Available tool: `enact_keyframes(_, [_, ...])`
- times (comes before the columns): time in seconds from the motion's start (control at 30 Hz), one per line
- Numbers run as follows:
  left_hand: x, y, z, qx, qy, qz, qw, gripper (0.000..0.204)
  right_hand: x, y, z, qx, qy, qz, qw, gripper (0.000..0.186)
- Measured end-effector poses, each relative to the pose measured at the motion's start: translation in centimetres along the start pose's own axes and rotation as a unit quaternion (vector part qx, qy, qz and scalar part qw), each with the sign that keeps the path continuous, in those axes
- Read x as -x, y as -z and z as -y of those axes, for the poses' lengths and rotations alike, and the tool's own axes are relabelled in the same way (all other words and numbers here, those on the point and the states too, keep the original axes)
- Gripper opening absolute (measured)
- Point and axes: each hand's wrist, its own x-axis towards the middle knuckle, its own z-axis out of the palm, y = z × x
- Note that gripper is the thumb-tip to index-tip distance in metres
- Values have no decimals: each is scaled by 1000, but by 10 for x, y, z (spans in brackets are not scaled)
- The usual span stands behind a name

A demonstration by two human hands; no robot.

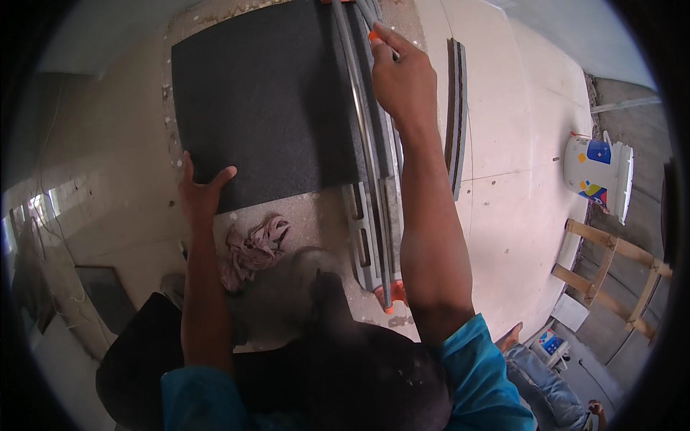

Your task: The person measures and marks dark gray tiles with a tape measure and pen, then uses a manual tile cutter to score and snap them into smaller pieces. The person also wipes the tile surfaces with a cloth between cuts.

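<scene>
A large dark grey tile (259, 100) lies flat, its right side under the metal rails of a manual tile cutter (359, 241). My left hand (199, 192) rests at the tile's near left corner, thumb and fingers spread apart, the thumb over the tile's face. At the far part of the cutter, my right hand (406, 82) is closed around the cutter's handle (374, 36), whose orange end shows by the fingers. The cutter's near end has orange fittings (392, 294). My right forearm runs alongside the rails and hides part of the cutter's right side.
A crumpled pinkish rag (255, 248) lies just nearer than the tile. Narrow dark tile strips (456, 118) lie right of the cutter. Farther right are a white bucket (586, 172), a wooden frame (611, 262) and another person's leg (546, 384). A dark panel (106, 294) lies at left.
</scene>
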Motion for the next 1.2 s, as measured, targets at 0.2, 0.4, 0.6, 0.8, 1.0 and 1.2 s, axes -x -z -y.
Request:
enact_keyframes(0.2, [0, 1, 2, -16, -2, 3, 1000, 123, 6, -3, -7, 14, 13, -10, 1000, 36])
enact_keyframes(0.4, [1, 0, -2, -18, -3, 1, 1000, 123, 6, -4, -11, 3, 12, -12, 1000, 36])
enact_keyframes(0.6, [5, 9, -15, 11, 40, 34, 999, 121, 7, -7, -15, 5, 2, -10, 1000, 35])
enact_keyframes(0.8, [5, 8, -14, 17, 34, 38, 999, 122, 8, -6, -15, 9, 7, -13, 1000, 35])
enact_keyframes(1.0, [5, 5, -17, -4, 41, 39, 998, 122, 11, -6, -18, 30, -23, 5, 999, 36])
enact_keyframes(1.2, [0, -3, 3, -1, -7, -1, 1000, 124, 17, -20, -30, 145, -50, -60, 986, 53])
